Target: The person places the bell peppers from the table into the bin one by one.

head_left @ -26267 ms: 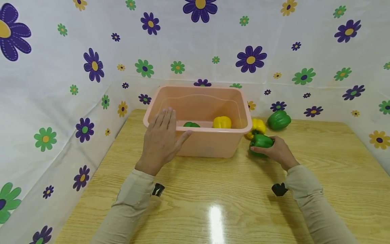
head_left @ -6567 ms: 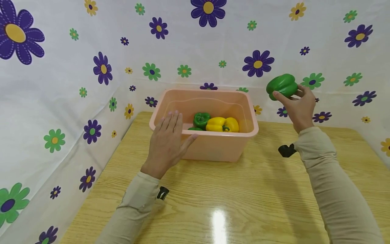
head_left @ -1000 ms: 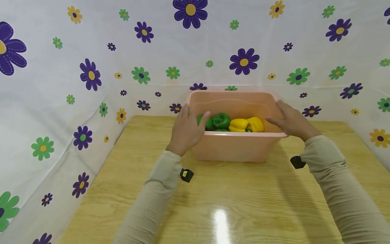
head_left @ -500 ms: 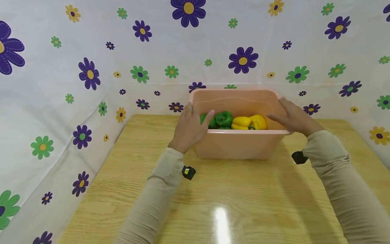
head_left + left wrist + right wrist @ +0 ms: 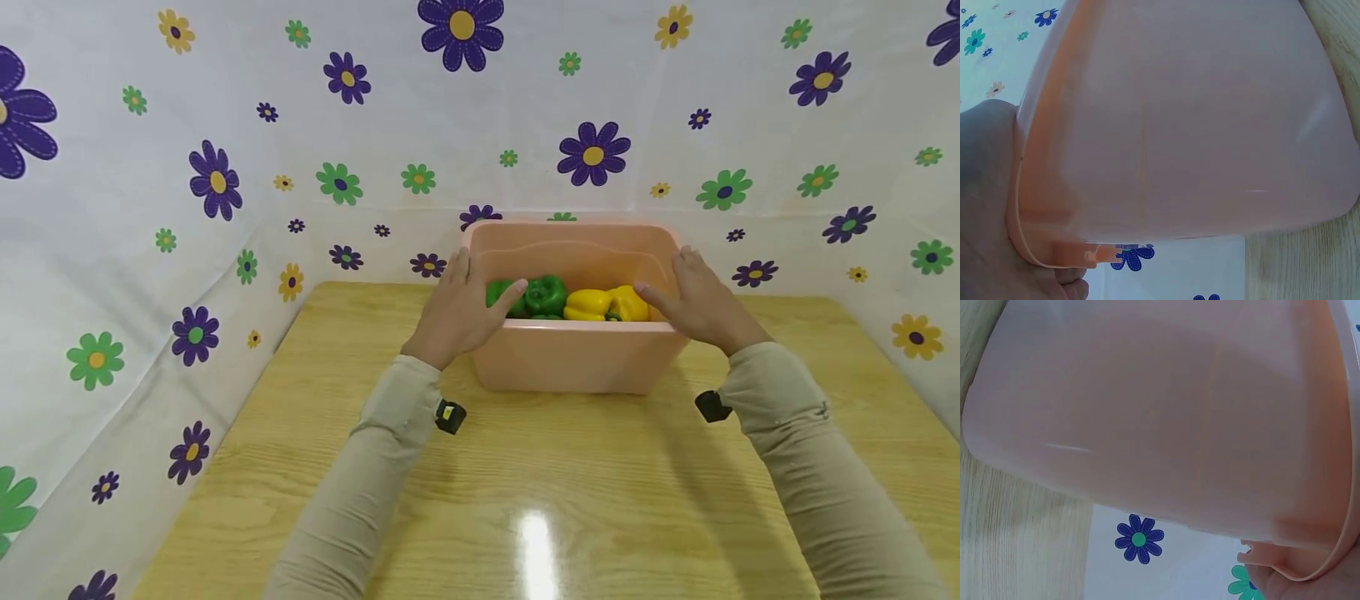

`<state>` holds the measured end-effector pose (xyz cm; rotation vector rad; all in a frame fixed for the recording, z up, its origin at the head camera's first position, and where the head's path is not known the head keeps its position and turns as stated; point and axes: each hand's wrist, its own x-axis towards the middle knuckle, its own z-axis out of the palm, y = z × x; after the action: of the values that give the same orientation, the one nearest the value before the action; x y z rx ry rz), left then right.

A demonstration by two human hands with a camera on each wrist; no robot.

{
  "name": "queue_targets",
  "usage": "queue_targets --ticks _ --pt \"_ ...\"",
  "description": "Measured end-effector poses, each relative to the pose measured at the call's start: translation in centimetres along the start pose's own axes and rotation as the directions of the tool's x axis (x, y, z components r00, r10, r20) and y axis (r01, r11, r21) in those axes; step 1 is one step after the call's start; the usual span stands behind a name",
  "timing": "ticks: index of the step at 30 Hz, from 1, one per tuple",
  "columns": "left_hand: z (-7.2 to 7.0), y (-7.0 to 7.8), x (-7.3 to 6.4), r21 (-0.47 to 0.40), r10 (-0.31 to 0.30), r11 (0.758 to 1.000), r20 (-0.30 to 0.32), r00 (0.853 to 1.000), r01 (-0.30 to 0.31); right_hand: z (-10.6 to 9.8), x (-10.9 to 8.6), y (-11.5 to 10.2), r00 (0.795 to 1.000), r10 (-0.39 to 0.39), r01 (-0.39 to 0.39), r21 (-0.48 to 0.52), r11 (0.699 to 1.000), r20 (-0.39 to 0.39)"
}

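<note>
A peach plastic bin (image 5: 570,358) stands upright on the table in the head view. Inside it lie green bell peppers (image 5: 546,296) at the left and yellow bell peppers (image 5: 588,305) at the right; its front wall hides their lower parts. My left hand (image 5: 457,312) grips the bin's left rim, thumb over the inside. On the right rim, my right hand (image 5: 701,304) holds on in the same way, its thumb also reaching inward. Both wrist views show the bin's outer end walls, with parts of the left hand (image 5: 988,200) and right hand (image 5: 1300,584) against the rim.
The wood-grain table (image 5: 570,483) spreads in front of the bin and to both sides. A white flowered cloth (image 5: 420,100) hangs close behind and along the left. Small black devices (image 5: 450,415) sit under both wrists.
Earlier, the right hand held a green bell pepper and the left hand lay at the bin's left rim. Now peppers are inside, both hands hold the rim, and the bin sits farther right.
</note>
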<state>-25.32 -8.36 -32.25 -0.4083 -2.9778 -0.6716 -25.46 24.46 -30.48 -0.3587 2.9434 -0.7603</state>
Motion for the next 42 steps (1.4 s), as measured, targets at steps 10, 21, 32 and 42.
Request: queue_targets --ticks 10,21,32,42 --pt "-0.6 0.3 -0.7 0.064 0.037 0.997 -0.001 0.999 -0.037 -0.2 -0.1 0.0 1.000 -0.004 0.004 0.018 1.000 -0.009" --pt "-0.9 0.4 -0.5 0.120 0.052 0.991 0.033 0.998 -0.056 0.2 -0.8 -0.2 0.998 0.051 -0.052 -0.018 0.998 -0.029" --pt "-0.3 0.9 -0.7 0.108 0.045 0.993 0.021 0.999 -0.047 0.3 -1.0 0.3 0.998 0.061 -0.061 -0.017 0.998 -0.018" --pt "-0.2 0.9 -0.4 0.108 0.060 0.992 0.053 0.997 -0.065 -0.2 -1.1 0.7 0.998 0.055 -0.056 0.033 0.998 0.011"
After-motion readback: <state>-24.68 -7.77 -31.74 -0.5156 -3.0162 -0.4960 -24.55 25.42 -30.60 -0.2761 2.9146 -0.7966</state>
